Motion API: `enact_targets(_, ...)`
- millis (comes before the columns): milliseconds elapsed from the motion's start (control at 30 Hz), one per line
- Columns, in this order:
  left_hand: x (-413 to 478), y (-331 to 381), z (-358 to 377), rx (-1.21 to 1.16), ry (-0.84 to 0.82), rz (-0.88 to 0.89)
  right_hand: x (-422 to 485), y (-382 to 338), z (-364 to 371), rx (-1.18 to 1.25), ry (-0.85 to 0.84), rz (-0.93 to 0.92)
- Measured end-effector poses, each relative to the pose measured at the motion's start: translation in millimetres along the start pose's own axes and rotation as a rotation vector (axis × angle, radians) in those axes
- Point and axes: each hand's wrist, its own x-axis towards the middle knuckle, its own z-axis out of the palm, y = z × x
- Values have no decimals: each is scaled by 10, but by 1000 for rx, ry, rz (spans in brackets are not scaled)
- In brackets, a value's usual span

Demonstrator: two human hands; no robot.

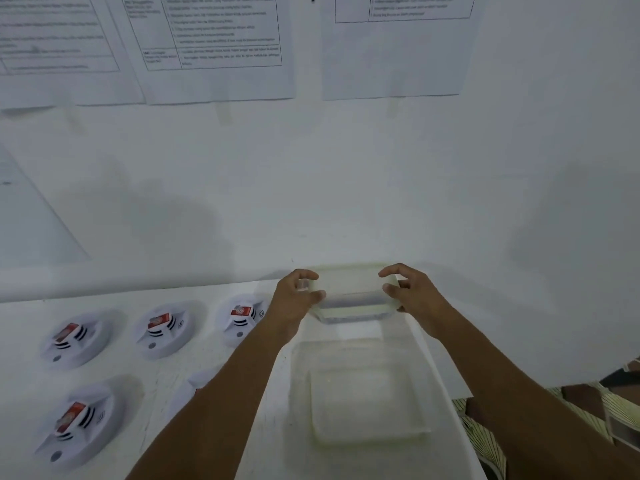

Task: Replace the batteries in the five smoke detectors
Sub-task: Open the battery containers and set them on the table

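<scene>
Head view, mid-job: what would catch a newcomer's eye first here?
The left hand and right hand grip a clear box by its ends at the far side of the table, with a second clear tub lying nearer. To the left sit white detectors topped with red blocks, one half hidden by the left forearm.

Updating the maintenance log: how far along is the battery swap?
Done: nothing provably; four smoke detectors show red batteries, old or new unclear, a fifth sits half hidden behind the left arm. In hand: left hand and right hand grip a translucent container. Left: seemingly all five swaps.
</scene>
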Motion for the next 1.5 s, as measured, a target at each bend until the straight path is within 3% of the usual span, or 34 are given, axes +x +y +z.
enact_targets(100,-19,-9,22,82,30,34,49,-17,-25,63,-76,32)
enact_targets(233,-26,-17,-37,198,-55,135,57,-32,-61,84,-134,71)
enact_targets(367,-14,17,-46,292,-152,195,86,-77,-8,-22,-48,19)
enact_targets(567,-92,-29,-63,505,55,309,-85,-97,167,-7,190,-64)
enact_targets(733,-283,-105,55,768,128,320,-141,-113,382,24,19,7)
enact_targets(867,-279,-82,91,559,159,282,-97,-153,457,-42,-25,-51)
enact_targets(1033,-164,4,5,258,-39,105,-38,-215,424,-2,-51,-10)
enact_targets(1133,-133,63,-8,135,-108,47,-45,-205,348,62,-162,46)
enact_targets(1267,-84,58,-35,12,-201,-39,-51,-149,319,85,-240,64)
enact_targets(1500,-88,98,-22,-66,-321,-131,-71,-99,299,79,-236,50)
